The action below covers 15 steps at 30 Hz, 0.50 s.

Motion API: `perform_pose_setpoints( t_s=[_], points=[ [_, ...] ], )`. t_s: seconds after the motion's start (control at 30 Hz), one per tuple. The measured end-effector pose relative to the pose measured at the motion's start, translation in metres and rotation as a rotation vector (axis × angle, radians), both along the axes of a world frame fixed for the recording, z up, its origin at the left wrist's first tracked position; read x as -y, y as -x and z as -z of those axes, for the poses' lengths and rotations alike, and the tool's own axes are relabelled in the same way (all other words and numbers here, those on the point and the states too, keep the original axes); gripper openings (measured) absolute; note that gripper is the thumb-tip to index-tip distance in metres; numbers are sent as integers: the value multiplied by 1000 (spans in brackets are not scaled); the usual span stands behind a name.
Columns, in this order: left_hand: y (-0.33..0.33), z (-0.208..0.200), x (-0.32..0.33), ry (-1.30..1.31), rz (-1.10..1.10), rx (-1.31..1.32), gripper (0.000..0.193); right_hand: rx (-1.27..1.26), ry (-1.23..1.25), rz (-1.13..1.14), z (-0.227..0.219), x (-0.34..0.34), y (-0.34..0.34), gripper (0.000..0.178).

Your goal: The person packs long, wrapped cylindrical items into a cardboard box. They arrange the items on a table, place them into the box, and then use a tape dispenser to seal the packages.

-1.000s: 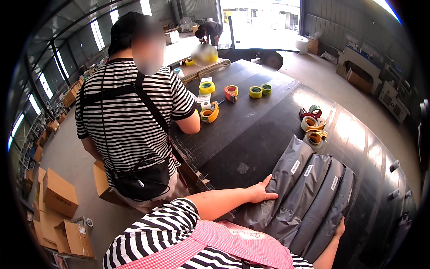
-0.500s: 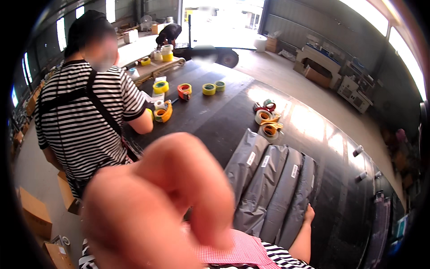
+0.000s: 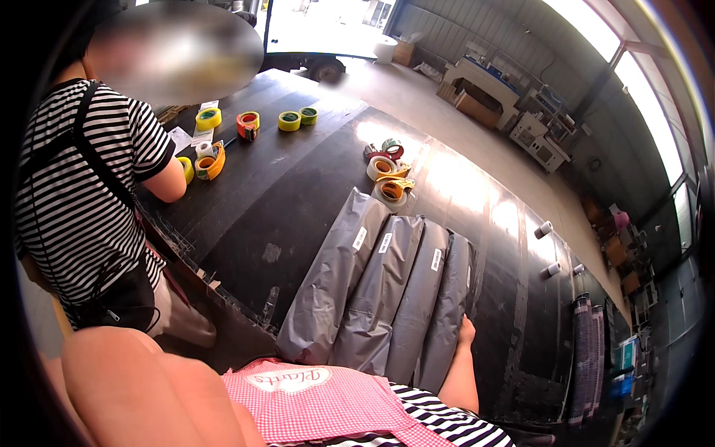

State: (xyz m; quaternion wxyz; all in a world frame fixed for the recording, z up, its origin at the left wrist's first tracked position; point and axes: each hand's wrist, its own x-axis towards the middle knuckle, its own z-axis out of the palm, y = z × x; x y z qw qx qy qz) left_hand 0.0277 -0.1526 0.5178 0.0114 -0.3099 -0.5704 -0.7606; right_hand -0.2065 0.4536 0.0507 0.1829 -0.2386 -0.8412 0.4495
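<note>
Several long grey plastic packages (image 3: pixel 372 298) lie side by side in front of me, each slightly fanned out, with small white labels. My right hand (image 3: pixel 467 330) is at the outer side of the rightmost grey package (image 3: pixel 445 320), curled against its edge; most of its fingers are hidden. Large and close, my left hand (image 3: pixel 149 387) fills the lower left corner, raised over the table's near edge and apart from the packages. It is cut off by the picture's rim, so its fingers cannot be made out.
Tape rolls and dispensers (image 3: pixel 387 179) sit beyond the packages on the dark table (image 3: pixel 298 186). More tape rolls (image 3: pixel 289 121) lie farther left. A co-worker in a striped shirt (image 3: pixel 82 164) stands at the left edge. Small white rolls (image 3: pixel 544 229) and dark rolled bundles (image 3: pixel 585 357) are at the right.
My left hand has dropped from mid-view to the lower left corner. The view has shifted right, and the right hand stays at the same package edge.
</note>
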Motion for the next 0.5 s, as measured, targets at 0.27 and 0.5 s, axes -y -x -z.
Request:
perform_pose_setpoints(
  t_s=[0.27,0.5],
  points=[
    [21,18,13,286,287,-136,18,-66,125,-59,25,-33,-1,48],
    [25,27,11,385,330,-166,13,-5,101,7,-16,17,-4,46]
  ],
)
